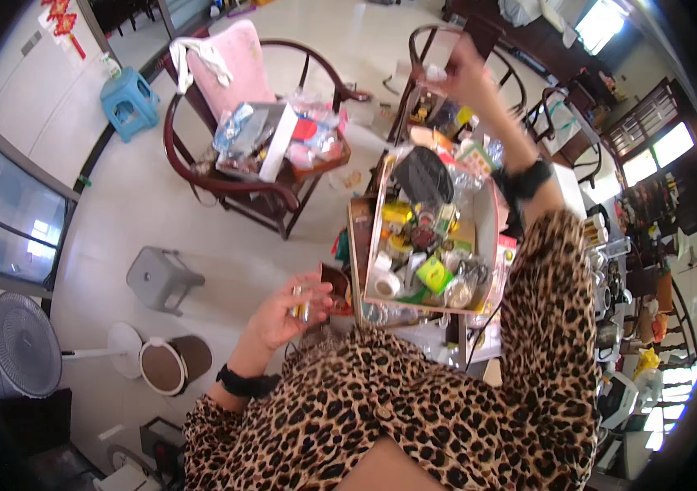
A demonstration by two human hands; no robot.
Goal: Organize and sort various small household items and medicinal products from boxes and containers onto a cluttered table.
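My left hand (pixel 290 310) is low and left of the box, its fingers curled around a small clear container (pixel 303 305) with yellow on it. Stretched far forward, my right hand (pixel 462 70) is blurred above a wooden chair that bears assorted items; a small whitish thing (pixel 434 73) shows at its fingers, and the grip is hard to make out. Between my arms stands an open box (pixel 491 227) with a pale rim, full of small goods: a black pouch (pixel 425 175), a green and yellow packet (pixel 434 274), a white roll (pixel 387 284) and several bagged pieces.
A wooden armchair (pixel 232 184) at the upper left holds a pink cushion (pixel 238 67) and trays of packaged items. On the floor are a grey stool (pixel 161 279), a blue stool (pixel 129 101), a brown bin (pixel 195 362) and a fan (pixel 26 344). A black cable (pixel 483 334) hangs beside the box.
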